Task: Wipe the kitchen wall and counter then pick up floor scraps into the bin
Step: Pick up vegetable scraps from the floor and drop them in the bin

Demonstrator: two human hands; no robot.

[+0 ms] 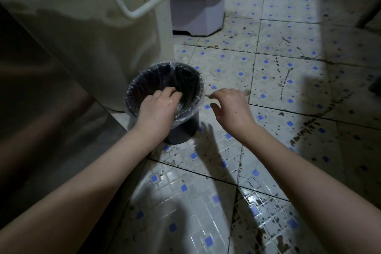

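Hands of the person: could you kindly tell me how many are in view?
2. The left hand is over the opening of the lined bin, fingers dipping inside; the right hand hovers beside it, above the tiled floor.

bin [185,132] | small, dark, round, clear liner over rim | upright on floor | thin scrap [207,95] beside rim, 3 o'clock

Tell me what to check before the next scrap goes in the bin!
1. Bin upright, mouth open: ok.
2. Liner folded over the rim: ok.
3. Left hand out of the bin's mouth: not ok, fingers dip in.
4. Right hand above the bin: not ok, it is beside it.
5. Sliver at right fingertips gripped firmly: cannot tell.
6. Floor specks are scraps or stains: cannot tell.
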